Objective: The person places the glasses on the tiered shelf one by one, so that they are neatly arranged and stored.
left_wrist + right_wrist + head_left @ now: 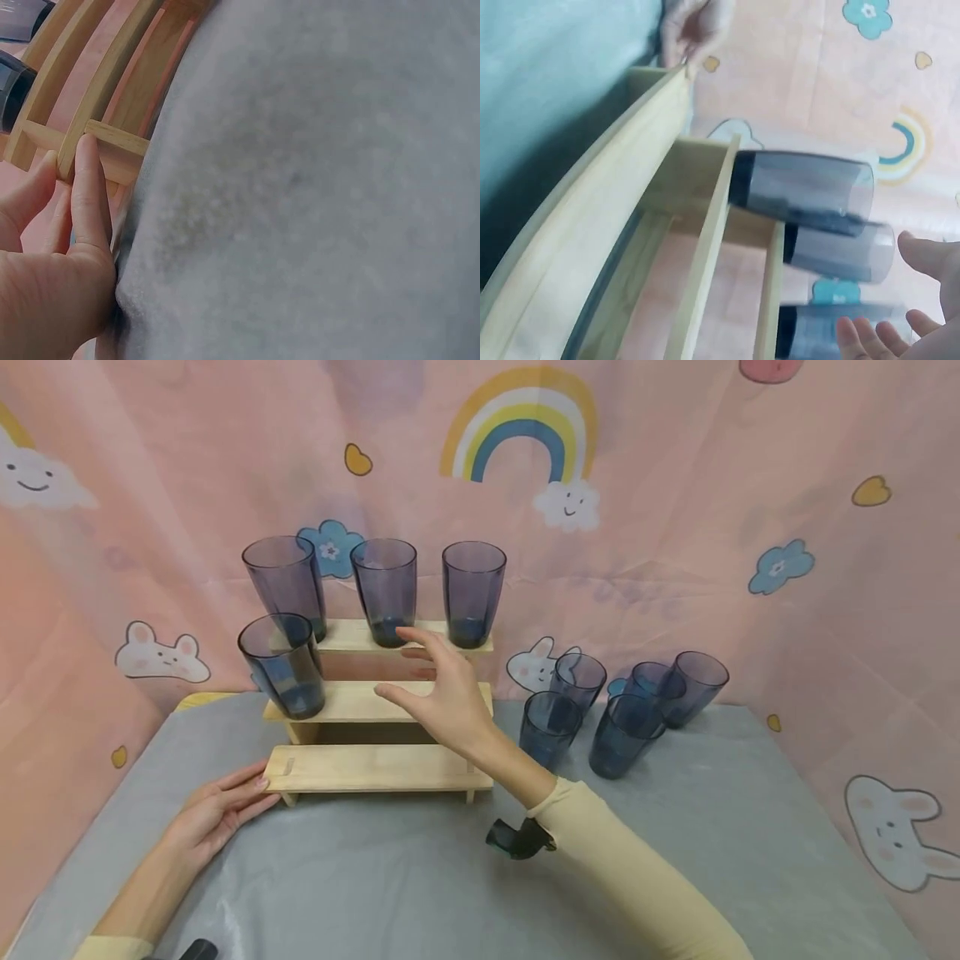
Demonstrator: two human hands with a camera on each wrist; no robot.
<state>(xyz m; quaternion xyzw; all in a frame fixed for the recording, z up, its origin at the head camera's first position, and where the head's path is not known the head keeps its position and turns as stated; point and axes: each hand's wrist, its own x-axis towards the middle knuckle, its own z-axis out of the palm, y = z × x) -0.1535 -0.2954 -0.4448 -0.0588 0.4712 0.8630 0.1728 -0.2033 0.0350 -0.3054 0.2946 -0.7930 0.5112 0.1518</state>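
Note:
A three-step pale wooden shelf (375,768) stands on the table. Three bluish-purple glasses stand upright along its top step: left (285,577), middle (384,581) and right (474,581). One more glass (279,656) is upright at the left end of the middle step. My right hand (453,702), fingers spread and holding nothing, hovers in front of the middle step, to the right of that glass. With thumb and fingers, my left hand (206,818) pinches the left end of the lowest step; in the left wrist view, the index fingertip (88,142) lies against its underside.
Several matching glasses (551,727) stand in a group on the table right of the shelf, behind my right forearm. Grey cloth (360,877) covers the table. A pink patterned curtain (660,527) hangs close behind the shelf.

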